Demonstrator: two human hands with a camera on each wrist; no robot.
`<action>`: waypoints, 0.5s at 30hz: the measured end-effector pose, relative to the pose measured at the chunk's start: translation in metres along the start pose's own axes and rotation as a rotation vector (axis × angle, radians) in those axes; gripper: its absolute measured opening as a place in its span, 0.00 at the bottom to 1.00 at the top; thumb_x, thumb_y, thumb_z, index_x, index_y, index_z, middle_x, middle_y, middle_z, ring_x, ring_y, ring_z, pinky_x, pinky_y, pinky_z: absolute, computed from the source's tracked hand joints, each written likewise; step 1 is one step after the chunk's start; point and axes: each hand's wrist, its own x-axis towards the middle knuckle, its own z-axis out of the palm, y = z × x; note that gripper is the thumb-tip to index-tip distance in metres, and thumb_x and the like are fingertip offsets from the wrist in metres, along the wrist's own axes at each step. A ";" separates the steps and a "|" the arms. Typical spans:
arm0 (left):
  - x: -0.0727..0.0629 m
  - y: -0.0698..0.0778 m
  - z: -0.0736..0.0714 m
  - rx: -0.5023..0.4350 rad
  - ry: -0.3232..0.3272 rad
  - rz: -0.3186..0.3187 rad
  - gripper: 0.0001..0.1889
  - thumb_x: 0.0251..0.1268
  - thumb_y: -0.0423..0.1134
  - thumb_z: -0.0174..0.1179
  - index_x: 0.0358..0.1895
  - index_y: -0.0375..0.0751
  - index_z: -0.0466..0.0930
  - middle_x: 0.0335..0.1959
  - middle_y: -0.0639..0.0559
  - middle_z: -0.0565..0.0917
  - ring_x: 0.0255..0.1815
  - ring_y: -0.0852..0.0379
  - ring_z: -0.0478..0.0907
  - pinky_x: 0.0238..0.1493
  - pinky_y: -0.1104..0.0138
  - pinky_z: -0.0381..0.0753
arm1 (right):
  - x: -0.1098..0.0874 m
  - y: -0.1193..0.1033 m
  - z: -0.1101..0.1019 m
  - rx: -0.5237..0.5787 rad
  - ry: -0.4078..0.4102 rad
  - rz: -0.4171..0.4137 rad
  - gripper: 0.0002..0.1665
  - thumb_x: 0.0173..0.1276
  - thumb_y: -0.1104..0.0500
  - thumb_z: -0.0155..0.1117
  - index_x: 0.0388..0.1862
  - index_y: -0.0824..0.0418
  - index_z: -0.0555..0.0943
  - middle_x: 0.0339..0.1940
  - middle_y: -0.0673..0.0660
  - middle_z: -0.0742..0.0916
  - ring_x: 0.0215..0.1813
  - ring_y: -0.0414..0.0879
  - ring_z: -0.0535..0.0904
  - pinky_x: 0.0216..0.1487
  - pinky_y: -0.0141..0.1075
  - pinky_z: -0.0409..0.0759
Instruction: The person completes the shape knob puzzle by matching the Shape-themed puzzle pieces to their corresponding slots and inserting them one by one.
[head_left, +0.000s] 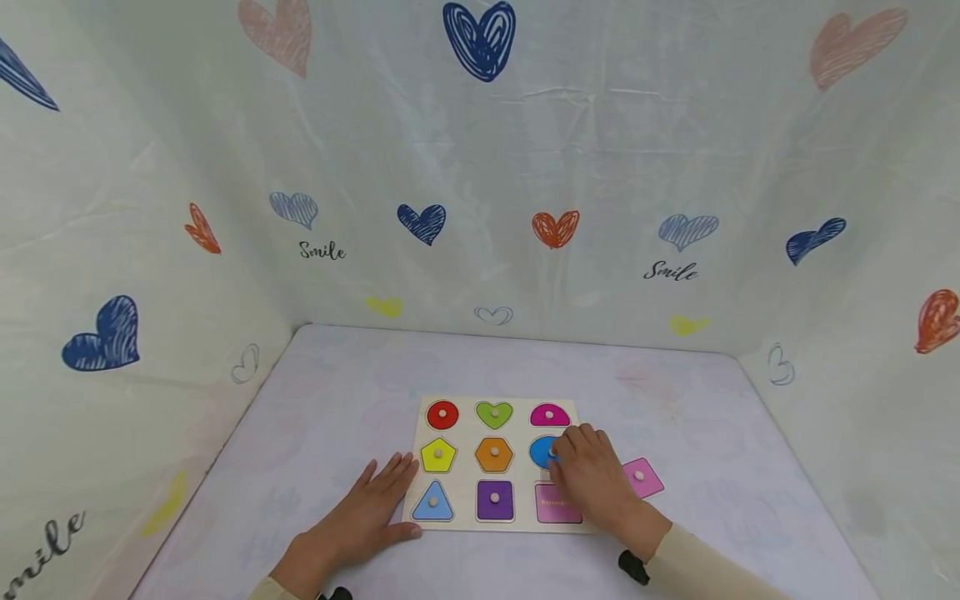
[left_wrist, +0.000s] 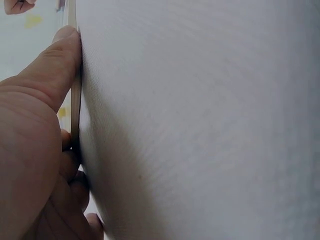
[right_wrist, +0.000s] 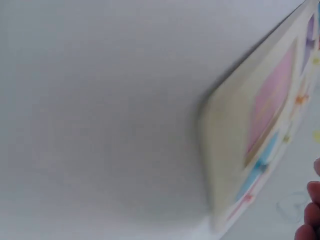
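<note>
A cream puzzle board [head_left: 457,492] lies on the table, holding several coloured shape pieces with small knobs. My left hand [head_left: 367,512] rests at its left edge, fingers extended over that side; the thumb [left_wrist: 57,62] touches the board's edge in the left wrist view. Over the board's right side is my right hand [head_left: 592,475], its fingertips beside the blue oval piece [head_left: 542,452]. In the right wrist view, the fingers [right_wrist: 312,205] appear above the board, apart from the knobs. The pink rectangular recess [head_left: 553,503] at the lower right holds no piece.
A pink knobbed piece [head_left: 643,477] lies on the table [head_left: 675,400] right of the board, partly behind the right hand. A white curtain [head_left: 592,150] printed with hearts surrounds the table's back and sides.
</note>
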 end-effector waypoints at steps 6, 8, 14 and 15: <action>0.002 -0.001 0.002 0.015 -0.001 -0.010 0.54 0.62 0.66 0.70 0.85 0.44 0.57 0.86 0.49 0.60 0.89 0.46 0.49 0.87 0.41 0.42 | -0.029 0.038 -0.006 -0.048 -0.059 0.045 0.22 0.60 0.54 0.82 0.45 0.61 0.81 0.37 0.53 0.81 0.42 0.48 0.73 0.43 0.41 0.73; 0.002 -0.001 0.002 0.018 0.001 -0.014 0.54 0.62 0.66 0.70 0.85 0.44 0.57 0.86 0.49 0.60 0.89 0.46 0.49 0.87 0.41 0.42 | -0.039 0.050 -0.009 -0.082 -0.075 0.044 0.20 0.61 0.54 0.80 0.45 0.61 0.80 0.37 0.53 0.81 0.42 0.49 0.73 0.43 0.42 0.74; 0.001 -0.001 0.002 0.018 0.006 -0.006 0.54 0.62 0.65 0.70 0.85 0.44 0.57 0.86 0.49 0.60 0.89 0.46 0.49 0.87 0.41 0.42 | -0.067 0.084 -0.013 -0.096 -0.055 0.003 0.17 0.59 0.59 0.76 0.43 0.60 0.79 0.39 0.55 0.81 0.43 0.52 0.75 0.43 0.48 0.77; 0.000 -0.001 0.002 0.016 0.007 -0.003 0.54 0.62 0.66 0.70 0.85 0.44 0.57 0.86 0.49 0.60 0.88 0.46 0.50 0.87 0.41 0.43 | -0.071 0.088 -0.013 -0.088 -0.049 0.001 0.17 0.59 0.59 0.76 0.43 0.60 0.79 0.39 0.55 0.81 0.43 0.52 0.75 0.43 0.48 0.77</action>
